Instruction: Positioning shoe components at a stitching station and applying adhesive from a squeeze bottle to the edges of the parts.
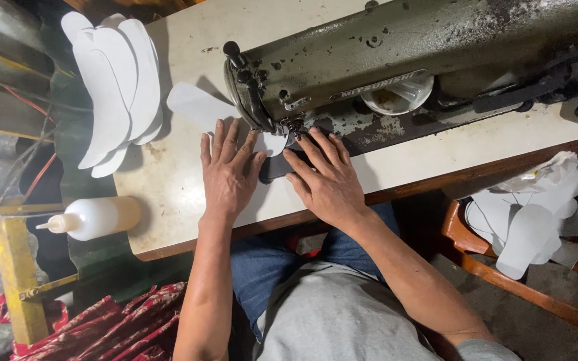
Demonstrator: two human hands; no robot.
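Both hands lie flat on the cream-topped counter (188,174), fingers spread and pressing down rather than gripping. The left hand (227,175) rests palm-down on a thin white curved sheet piece (199,105) that runs out past its fingertips, away from the person. The right hand (328,182), just beside it, presses its fingers on a small dark flat piece (275,167) that shows in the gap between the two hands. Right at the fingertips of both hands sits the needle end of an old olive-green metal sewing machine (396,53), its body stretching off beyond the right hand. Further out past the left hand is a stack of white curved cut pieces (115,80), and to that hand's outer side a pale plastic squeeze bottle (91,218) lies at the counter's edge. Well to the right hand's outer side, an orange plastic chair (476,251) holds more white cut pieces (530,230).
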